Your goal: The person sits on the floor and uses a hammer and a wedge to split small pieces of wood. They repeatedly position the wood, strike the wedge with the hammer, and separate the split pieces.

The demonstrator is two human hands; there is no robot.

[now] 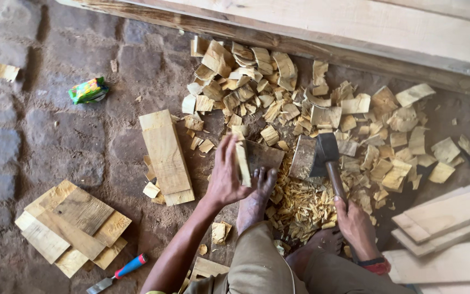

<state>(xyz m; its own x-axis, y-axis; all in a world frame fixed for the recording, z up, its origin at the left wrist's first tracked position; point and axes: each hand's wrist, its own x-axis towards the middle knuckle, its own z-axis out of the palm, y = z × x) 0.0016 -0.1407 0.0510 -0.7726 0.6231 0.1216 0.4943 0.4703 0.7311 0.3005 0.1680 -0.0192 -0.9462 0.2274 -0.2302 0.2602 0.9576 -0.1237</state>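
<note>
My left hand holds a thin upright wooden slat on edge against a dark chopping block. My right hand grips the wooden handle of a hatchet, whose dark head rests by a second block, right of the slat. My bare foot presses against the block just below the slat. Fine yellow shavings lie heaped between my feet.
Wood chips are scattered widely behind the blocks. A plank lies to the left, a stack of cut boards at lower left, more boards at right. A chisel and a green wrapper lie on the stone floor. Long timbers cross the top.
</note>
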